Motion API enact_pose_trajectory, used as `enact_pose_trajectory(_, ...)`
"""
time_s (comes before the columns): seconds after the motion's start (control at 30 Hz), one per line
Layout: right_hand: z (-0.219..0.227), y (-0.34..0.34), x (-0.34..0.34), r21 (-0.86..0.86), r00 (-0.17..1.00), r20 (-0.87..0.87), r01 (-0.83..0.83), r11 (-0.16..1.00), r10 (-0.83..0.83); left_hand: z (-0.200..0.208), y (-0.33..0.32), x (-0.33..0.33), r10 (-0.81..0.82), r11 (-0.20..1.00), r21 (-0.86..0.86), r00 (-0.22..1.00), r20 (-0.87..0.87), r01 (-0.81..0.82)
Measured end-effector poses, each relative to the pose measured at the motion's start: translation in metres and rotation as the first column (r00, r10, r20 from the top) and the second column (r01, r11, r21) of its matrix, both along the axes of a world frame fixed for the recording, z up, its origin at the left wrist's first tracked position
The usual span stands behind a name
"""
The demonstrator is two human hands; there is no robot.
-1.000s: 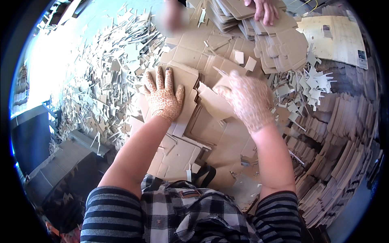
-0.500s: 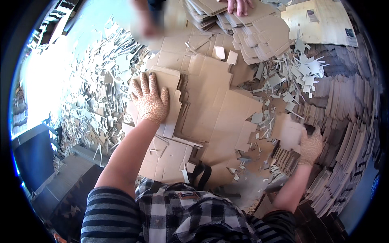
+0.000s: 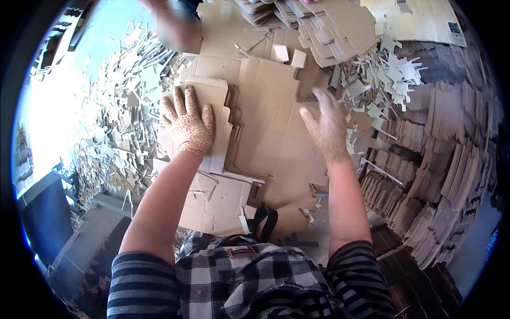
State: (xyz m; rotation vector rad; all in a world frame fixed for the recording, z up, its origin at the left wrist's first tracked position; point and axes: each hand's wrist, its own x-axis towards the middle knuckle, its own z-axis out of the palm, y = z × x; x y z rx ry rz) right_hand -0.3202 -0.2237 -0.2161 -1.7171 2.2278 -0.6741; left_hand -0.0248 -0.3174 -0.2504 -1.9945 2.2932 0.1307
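Observation:
My left hand (image 3: 190, 126), in a patterned tan glove, lies flat with spread fingers on a small stack of die-cut cardboard sheets (image 3: 217, 143). To its right a broad brown cardboard sheet (image 3: 271, 117) with notched edges lies flat. Over that sheet's right side my right hand (image 3: 327, 125), gloved too and blurred by motion, is held with thumb and fingers apart and nothing in it. Another cut cardboard piece (image 3: 210, 204) lies nearer my apron, with a black strap (image 3: 268, 223) beside it.
Piles of cardboard scraps lie on the left (image 3: 114, 111) and at the far right (image 3: 390, 80). Stacked cardboard blanks (image 3: 340, 32) sit at the back. Rows of bundled cardboard (image 3: 446, 122) line the right side. A co-worker's blurred arm (image 3: 178, 26) reaches in at the far left.
My right hand has come left from the bundled cardboard on the right to above the broad sheet. The left hand stays on its stack. The co-worker's blurred arm has shifted up and left.

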Motion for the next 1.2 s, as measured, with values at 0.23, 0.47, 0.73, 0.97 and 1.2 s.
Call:
enact_pose_trajectory(0.23, -0.034, 0.170, 0.015, 0.466, 0.746, 0.295, 0.434, 0.771, -0.597, -0.004, 0.000, -0.002, -0.003, 0.999, -0.044, 1.000, -0.025, 0.002)
enact_pose_trajectory(0.47, 0.019, 0.161, 0.029, 0.487, 0.652, 0.459, 0.383, 0.785, -0.603, -0.006, 0.000, 0.011, 0.007, 0.996, -0.083, 0.999, -0.040, -0.010)
enact_pose_trajectory(0.73, -0.021, 0.173, -0.008, 0.559, 0.262, 0.722, 0.325, 0.763, -0.641, 0.041, 0.025, -0.072, -0.544, 0.838, -0.005, 0.837, -0.058, 0.545)
enact_pose_trajectory(0.97, -0.019, 0.148, -0.027, 0.721, 0.539, 0.563, 0.051, 0.691, -0.626, -0.015, -0.010, -0.171, -0.482, 0.873, -0.124, 0.801, -0.354, 0.471)
enact_pose_trajectory(1.2, -0.019, 0.143, -0.025, 0.804, 0.248, 0.587, -0.070, 0.590, -0.771, -0.054, -0.009, -0.180, -0.473, 0.879, -0.186, 0.847, -0.242, 0.438)
